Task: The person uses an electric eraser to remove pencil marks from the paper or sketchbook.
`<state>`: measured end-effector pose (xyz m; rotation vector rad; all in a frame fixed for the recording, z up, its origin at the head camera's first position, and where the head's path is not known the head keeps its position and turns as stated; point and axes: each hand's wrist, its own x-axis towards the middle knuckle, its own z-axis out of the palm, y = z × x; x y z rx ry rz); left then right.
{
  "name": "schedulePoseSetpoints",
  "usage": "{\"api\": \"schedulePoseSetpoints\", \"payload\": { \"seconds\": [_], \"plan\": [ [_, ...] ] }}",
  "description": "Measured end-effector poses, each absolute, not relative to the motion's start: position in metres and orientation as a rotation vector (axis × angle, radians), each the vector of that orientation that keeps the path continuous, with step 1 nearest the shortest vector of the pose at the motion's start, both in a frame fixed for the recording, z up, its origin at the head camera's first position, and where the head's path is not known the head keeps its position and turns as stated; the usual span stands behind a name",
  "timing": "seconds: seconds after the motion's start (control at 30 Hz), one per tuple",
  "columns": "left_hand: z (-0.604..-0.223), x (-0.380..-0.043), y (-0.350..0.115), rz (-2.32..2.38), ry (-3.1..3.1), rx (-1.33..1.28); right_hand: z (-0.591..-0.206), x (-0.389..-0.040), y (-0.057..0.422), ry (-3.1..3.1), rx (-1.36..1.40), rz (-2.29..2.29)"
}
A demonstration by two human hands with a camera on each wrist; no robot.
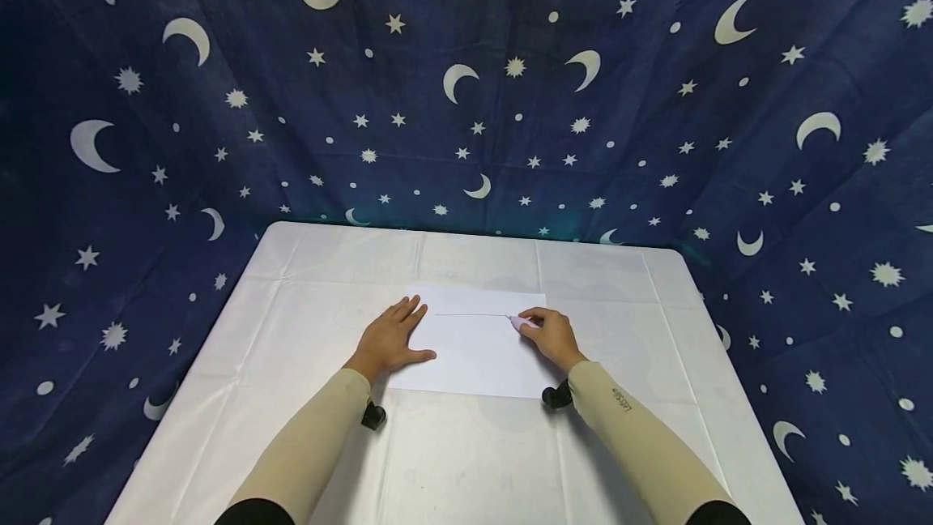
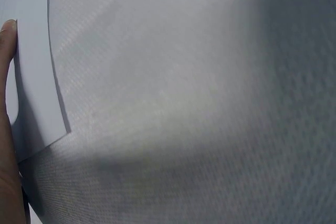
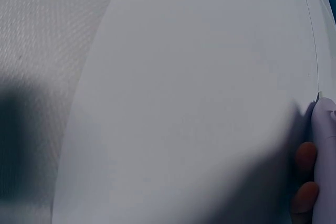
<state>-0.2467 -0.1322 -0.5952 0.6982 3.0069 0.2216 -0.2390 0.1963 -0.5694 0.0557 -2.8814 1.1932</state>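
Note:
A white sheet of paper (image 1: 466, 355) lies flat on the white-covered table. My left hand (image 1: 392, 339) rests on its left edge with fingers and thumb spread; part of that hand (image 2: 6, 77) shows at the left wrist view's edge. Near the sheet's upper right, my right hand (image 1: 550, 337) grips a lilac utility knife (image 1: 521, 322). Its small tip touches the paper at the right end of a thin straight dark line (image 1: 470, 315). Up close, the lilac knife body (image 3: 324, 166) has fingertips (image 3: 305, 198) against its side. Whether the line is cut or drawn I cannot tell.
The tablecloth (image 1: 466, 460) has fold creases and covers the whole table. A dark blue curtain (image 1: 408, 87) with moons and stars hangs behind and along both sides. Dark wrist cameras (image 1: 557, 395) sit under both sleeved wrists, close above the table.

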Motion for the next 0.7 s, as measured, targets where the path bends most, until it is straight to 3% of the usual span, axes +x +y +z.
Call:
{"api": "schedulePoseSetpoints", "payload": {
  "seconds": [0.7],
  "plan": [
    [-0.6009, -0.2485, -0.1339, 0.208, 3.014, 0.680, -0.5703, -0.2384, 0.1981, -2.911, 0.002, 1.177]
  ]
}}
